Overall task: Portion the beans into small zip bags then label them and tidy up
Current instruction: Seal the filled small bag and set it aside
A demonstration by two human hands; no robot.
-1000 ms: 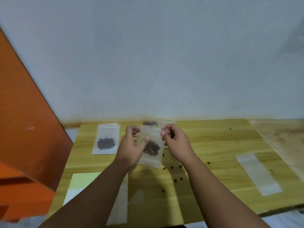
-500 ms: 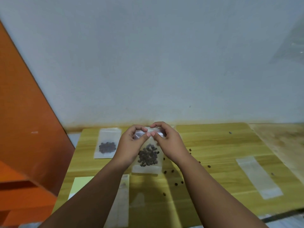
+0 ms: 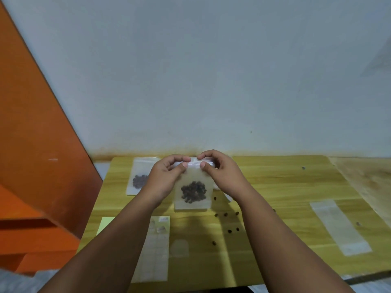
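Note:
A small clear zip bag (image 3: 193,192) with a clump of dark beans stands upright over the wooden table (image 3: 285,187). My left hand (image 3: 164,179) and my right hand (image 3: 221,173) both pinch its top zip strip, thumbs in front, fingertips nearly meeting at the middle. A second zip bag with beans (image 3: 139,178) lies flat at the back left, partly hidden by my left hand. Several loose beans (image 3: 226,214) lie scattered on the table below and right of the held bag.
A label sheet (image 3: 155,248) and a pale yellow paper (image 3: 106,224) lie near the front left. A long clear plastic strip (image 3: 338,225) lies at the right. An orange panel (image 3: 38,144) borders the left; a grey wall stands behind.
The bag went from tilted with hands apart at its sides to upright, and both hands came together on the zip strip. The beans have settled low in the bag.

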